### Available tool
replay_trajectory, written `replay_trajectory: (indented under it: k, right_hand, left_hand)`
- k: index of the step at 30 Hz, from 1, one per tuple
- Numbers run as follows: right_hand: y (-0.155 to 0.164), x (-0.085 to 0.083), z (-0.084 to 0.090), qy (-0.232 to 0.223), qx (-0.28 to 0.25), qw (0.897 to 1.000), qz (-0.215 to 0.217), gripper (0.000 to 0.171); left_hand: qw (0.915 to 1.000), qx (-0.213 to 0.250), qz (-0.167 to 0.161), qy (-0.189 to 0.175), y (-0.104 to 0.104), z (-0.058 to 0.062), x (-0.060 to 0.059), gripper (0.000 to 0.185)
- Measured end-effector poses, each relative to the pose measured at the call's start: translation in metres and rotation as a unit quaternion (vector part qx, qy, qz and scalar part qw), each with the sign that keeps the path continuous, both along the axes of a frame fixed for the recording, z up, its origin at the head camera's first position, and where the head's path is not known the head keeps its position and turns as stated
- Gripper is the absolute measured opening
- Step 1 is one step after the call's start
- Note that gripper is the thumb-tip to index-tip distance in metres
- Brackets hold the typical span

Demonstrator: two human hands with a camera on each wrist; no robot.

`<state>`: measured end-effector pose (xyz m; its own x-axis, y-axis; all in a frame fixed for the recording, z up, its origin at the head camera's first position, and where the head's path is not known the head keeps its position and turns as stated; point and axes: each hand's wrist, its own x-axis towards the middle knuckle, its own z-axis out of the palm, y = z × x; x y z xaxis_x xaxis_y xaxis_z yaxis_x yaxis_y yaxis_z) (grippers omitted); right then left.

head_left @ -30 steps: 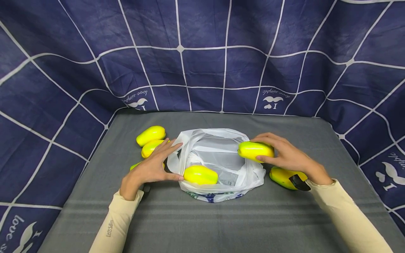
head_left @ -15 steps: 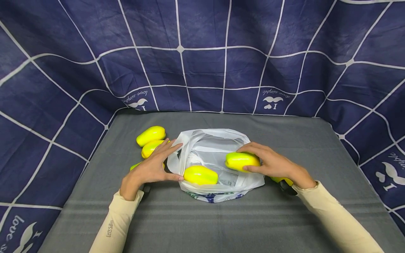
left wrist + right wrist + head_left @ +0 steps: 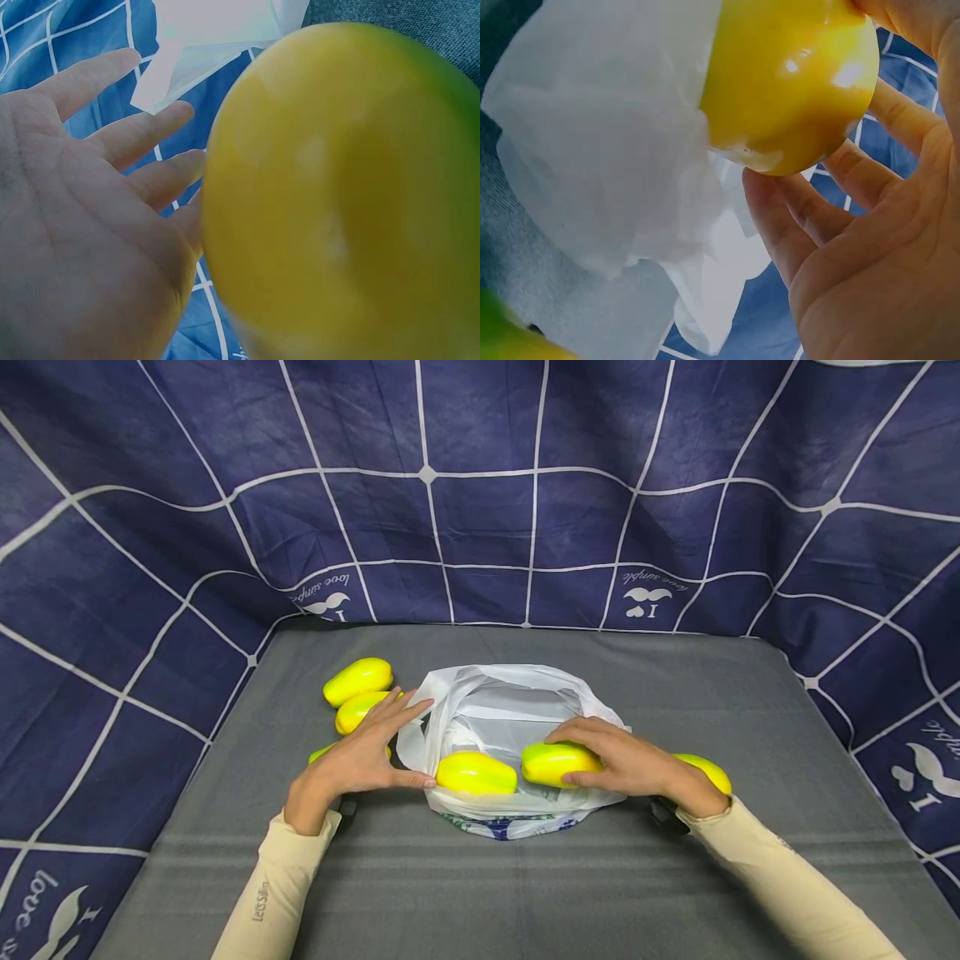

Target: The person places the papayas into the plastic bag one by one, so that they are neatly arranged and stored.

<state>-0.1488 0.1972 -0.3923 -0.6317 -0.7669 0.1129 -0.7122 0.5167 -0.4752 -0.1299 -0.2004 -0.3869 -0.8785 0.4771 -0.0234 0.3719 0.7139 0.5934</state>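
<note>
A white plastic bag stands in the middle with its mouth spread wide. One yellow-green papaya lies inside, near the front left rim. My right hand grips another papaya by its right end, over the front right of the bag's mouth. In the right wrist view, the fingers curve round that papaya, with white plastic beside it. My left hand lies along the bag's left rim, fingers extended and thumb pointing toward the papaya inside. In the left wrist view, a papaya beside the palm fills the foreground.
Left of the bag lie a rear papaya, another papaya in front of it, and a papaya mostly hidden by my left hand. A papaya sits partly behind my right wrist. A blue checked cloth surrounds the grey table.
My right hand has carried its papaya left and toward the front, from the bag's right rim to over its mouth. The left hand and the bag's papaya have stayed nearly still.
</note>
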Motion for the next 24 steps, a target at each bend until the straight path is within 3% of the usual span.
replay_trajectory:
  k: [24]
  right_hand:
    - [-0.0056,0.0019,-0.007,-0.02,0.002,0.999,0.037,0.051]
  left_hand:
    - [1.0,0.0,0.001,0.004,-0.0001,0.0007,0.0002,0.113]
